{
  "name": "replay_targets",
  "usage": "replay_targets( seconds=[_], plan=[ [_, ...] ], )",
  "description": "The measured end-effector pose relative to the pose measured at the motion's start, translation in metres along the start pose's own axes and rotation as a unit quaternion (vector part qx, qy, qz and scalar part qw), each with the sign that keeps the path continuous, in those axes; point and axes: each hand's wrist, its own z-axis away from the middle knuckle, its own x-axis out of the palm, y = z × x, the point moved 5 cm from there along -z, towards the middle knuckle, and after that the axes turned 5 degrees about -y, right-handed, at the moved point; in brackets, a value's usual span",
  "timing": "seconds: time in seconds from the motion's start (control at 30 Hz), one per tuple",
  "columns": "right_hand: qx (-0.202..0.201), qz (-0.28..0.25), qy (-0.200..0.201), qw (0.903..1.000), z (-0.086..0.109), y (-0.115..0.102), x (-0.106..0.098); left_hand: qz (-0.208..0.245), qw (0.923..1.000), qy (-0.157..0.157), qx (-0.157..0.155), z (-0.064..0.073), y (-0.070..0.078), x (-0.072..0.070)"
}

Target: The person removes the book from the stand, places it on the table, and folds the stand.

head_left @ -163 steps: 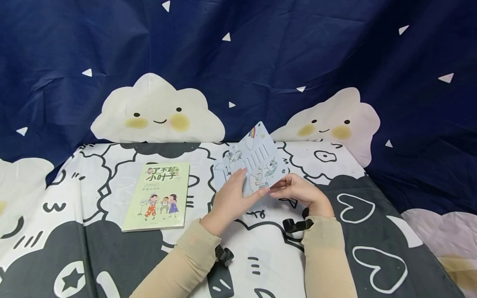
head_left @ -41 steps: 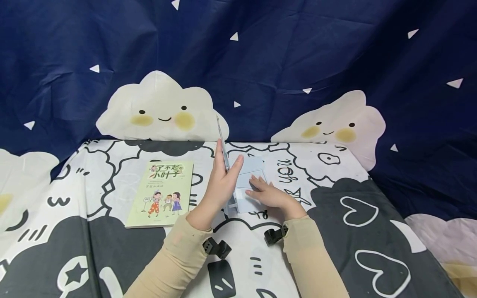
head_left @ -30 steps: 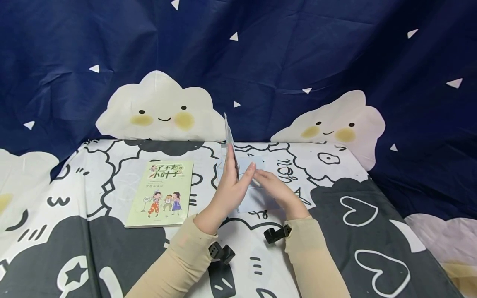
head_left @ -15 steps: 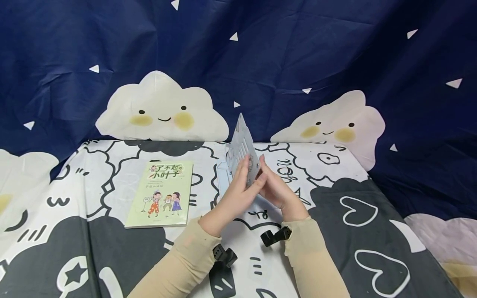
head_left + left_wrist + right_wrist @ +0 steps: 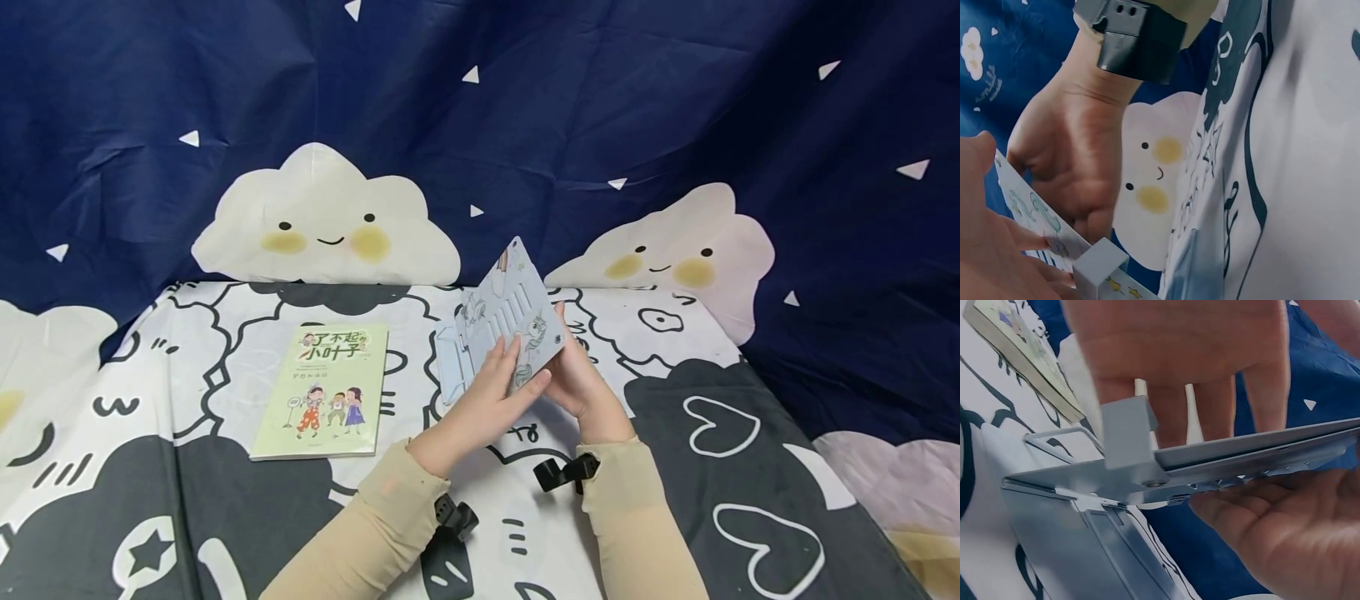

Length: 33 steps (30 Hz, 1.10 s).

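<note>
A light blue metal book stand (image 5: 502, 312), its slotted panel printed with unicorns, stands tilted on the cloth in the head view. Its lower plate (image 5: 452, 367) shows at the left. My left hand (image 5: 483, 408) holds the panel from the front, fingers over the printed face and thumb by the lower right edge. Behind the panel, my right hand (image 5: 581, 387) rests against the back, with fingers extended and partly hidden. The right wrist view shows a square-bent tab (image 5: 1127, 434) at the panel's edge and hands on both sides.
A green-covered book (image 5: 322, 392) lies flat to the left of the stand. The black-and-white patterned cloth (image 5: 517, 500) covers the surface. A dark blue cloud-print curtain (image 5: 525, 125) hangs behind.
The panel has turned from nearly edge-on to showing its printed face. My left hand has moved right with it; the right hand has shifted from the stand's base to behind the panel.
</note>
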Motion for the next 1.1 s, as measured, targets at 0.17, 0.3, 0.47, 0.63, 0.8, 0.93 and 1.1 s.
replay_targets(
  seconds=[0.17,0.3,0.47,0.63,0.8,0.93,1.1],
  plan=[
    [-0.001,-0.026,0.024,0.9994,0.003,-0.004,-0.011,-0.005,0.9998,-0.016,-0.010,-0.002,-0.005,0.004],
    [-0.013,-0.061,0.033,0.9975,0.008,-0.007,-0.020,-0.020,0.9993,-0.027,-0.013,-0.003,-0.009,0.006],
    [-0.037,-0.105,0.027,0.9934,0.015,-0.009,-0.032,-0.040,0.9980,-0.043,-0.022,-0.003,-0.013,0.008],
    [-0.028,-0.128,0.057,0.9897,0.021,-0.007,-0.048,-0.058,0.9956,-0.060,-0.042,-0.004,-0.018,0.010],
    [0.006,-0.124,0.130,0.9838,0.028,-0.003,-0.065,-0.086,0.9918,-0.079,-0.053,-0.004,-0.022,0.013],
    [0.027,-0.113,0.164,0.9797,0.032,0.002,-0.076,-0.102,0.9893,-0.088,-0.056,-0.005,-0.025,0.014],
    [0.056,-0.036,0.176,0.9821,0.035,0.007,-0.086,-0.105,0.9878,-0.099,-0.057,-0.006,-0.026,0.015]
  ],
)
